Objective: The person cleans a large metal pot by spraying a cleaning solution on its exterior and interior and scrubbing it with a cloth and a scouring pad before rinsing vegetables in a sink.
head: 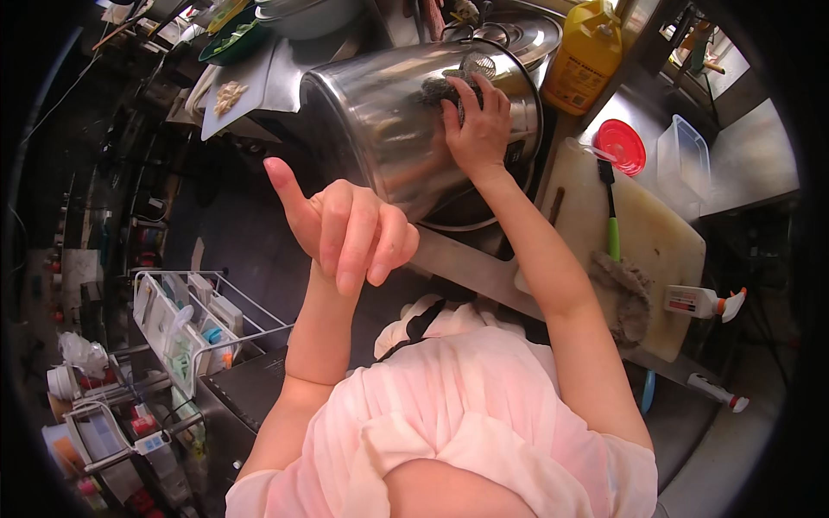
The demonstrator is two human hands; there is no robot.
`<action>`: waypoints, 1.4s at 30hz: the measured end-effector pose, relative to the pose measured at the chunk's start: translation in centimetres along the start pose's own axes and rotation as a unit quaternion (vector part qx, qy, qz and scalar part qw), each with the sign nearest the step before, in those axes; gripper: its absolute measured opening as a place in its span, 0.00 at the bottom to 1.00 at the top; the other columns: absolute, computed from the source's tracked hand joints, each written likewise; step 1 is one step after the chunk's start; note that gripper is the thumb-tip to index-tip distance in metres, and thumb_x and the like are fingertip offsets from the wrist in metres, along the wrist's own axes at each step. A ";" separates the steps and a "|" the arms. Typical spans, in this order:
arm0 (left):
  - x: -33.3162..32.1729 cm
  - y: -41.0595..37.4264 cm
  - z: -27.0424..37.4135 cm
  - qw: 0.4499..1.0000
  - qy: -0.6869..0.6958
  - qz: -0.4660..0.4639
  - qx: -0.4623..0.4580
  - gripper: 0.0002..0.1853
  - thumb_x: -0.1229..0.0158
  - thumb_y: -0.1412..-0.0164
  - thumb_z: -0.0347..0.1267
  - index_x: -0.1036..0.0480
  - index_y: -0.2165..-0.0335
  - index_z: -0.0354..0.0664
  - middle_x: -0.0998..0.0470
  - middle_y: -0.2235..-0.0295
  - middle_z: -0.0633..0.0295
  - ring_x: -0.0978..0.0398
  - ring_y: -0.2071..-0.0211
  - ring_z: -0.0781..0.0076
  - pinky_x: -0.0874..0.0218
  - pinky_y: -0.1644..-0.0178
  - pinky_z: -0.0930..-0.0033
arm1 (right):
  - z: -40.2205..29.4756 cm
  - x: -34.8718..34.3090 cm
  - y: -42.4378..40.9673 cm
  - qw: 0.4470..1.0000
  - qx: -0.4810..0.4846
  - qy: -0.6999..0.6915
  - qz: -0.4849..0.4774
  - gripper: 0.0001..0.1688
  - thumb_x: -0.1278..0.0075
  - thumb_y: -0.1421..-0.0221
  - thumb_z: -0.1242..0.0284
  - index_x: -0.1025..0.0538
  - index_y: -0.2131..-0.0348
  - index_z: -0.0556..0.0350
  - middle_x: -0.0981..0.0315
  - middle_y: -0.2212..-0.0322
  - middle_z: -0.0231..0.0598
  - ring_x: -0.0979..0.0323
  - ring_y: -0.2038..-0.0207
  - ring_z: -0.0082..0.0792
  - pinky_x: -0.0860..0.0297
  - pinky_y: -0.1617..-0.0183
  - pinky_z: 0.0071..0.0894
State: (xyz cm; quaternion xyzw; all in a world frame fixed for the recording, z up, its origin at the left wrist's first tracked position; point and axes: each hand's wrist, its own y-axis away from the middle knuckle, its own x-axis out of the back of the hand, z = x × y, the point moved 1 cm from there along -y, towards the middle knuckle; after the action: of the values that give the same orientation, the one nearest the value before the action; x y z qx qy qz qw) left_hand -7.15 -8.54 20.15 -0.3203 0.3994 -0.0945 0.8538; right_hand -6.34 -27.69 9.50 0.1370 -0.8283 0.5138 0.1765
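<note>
A large stainless steel stockpot (388, 129) lies tipped on its side before me, over the counter's edge. My right hand (479, 123) presses a grey metal scouring pad (442, 89) against the pot's side, fingers spread over it. Another shiny mesh piece (479, 65) shows just past those fingertips. My left hand (353, 226) is raised in front of the pot, its thumb out and its fingers loosely curled, holding nothing. Behind the pot lies a round metal lid (518, 35).
Right: a yellow jug (581, 61), red lid (620, 147), clear plastic container (683, 158), cutting board (667, 252), green-handled brush (613, 236), grey rag (622, 298) and spray bottle (696, 302). Upper left: a white board (252, 84) with pale food pieces. Lower left: a wire rack (252, 311).
</note>
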 end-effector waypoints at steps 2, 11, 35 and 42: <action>-0.3 -0.5 -0.5 1.000 0.006 -0.023 -0.009 0.42 0.80 0.41 0.59 0.35 0.92 0.42 0.25 0.85 0.63 0.29 0.77 0.67 0.45 0.72 0.71 | -0.1 0.0 0.0 1.000 -0.001 -0.001 -0.002 0.20 0.49 0.55 0.63 0.29 0.59 0.36 0.38 0.57 0.32 0.40 0.56 0.42 0.40 0.55 0.41; 0.4 1.8 1.4 0.972 -0.097 0.204 -0.064 0.42 0.77 0.40 0.58 0.29 0.87 0.40 0.23 0.70 0.55 0.30 0.65 0.63 0.43 0.63 0.66 | 0.1 -0.2 0.1 1.000 -0.008 -0.012 -0.012 0.19 0.50 0.54 0.62 0.28 0.59 0.38 0.37 0.56 0.34 0.40 0.54 0.43 0.40 0.54 0.42; 13.7 21.0 -6.0 0.696 -0.052 0.710 -0.093 0.30 0.60 0.40 0.52 0.46 0.46 0.47 0.37 0.52 0.51 0.34 0.54 0.58 0.39 0.54 0.53 | -16.8 0.6 4.5 0.690 0.512 0.163 -0.486 0.11 0.54 0.56 0.66 0.21 0.73 0.44 0.32 0.67 0.28 0.38 0.58 0.35 0.43 0.59 0.38; 12.8 21.2 -9.7 0.787 0.083 0.611 -0.031 0.37 0.63 0.46 0.63 0.45 0.46 0.53 0.35 0.52 0.55 0.33 0.54 0.58 0.38 0.57 0.47 | -13.4 -1.3 10.7 0.682 0.446 0.072 -0.576 0.19 0.43 0.63 0.67 0.25 0.66 0.53 0.35 0.59 0.37 0.38 0.53 0.42 0.40 0.56 0.42</action>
State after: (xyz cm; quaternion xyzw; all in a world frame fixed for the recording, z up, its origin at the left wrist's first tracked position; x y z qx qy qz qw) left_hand -7.88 -2.01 -5.66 -0.0266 0.5835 0.4331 0.6865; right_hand -7.50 -10.97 5.83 0.6119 -0.2439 0.6278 0.4148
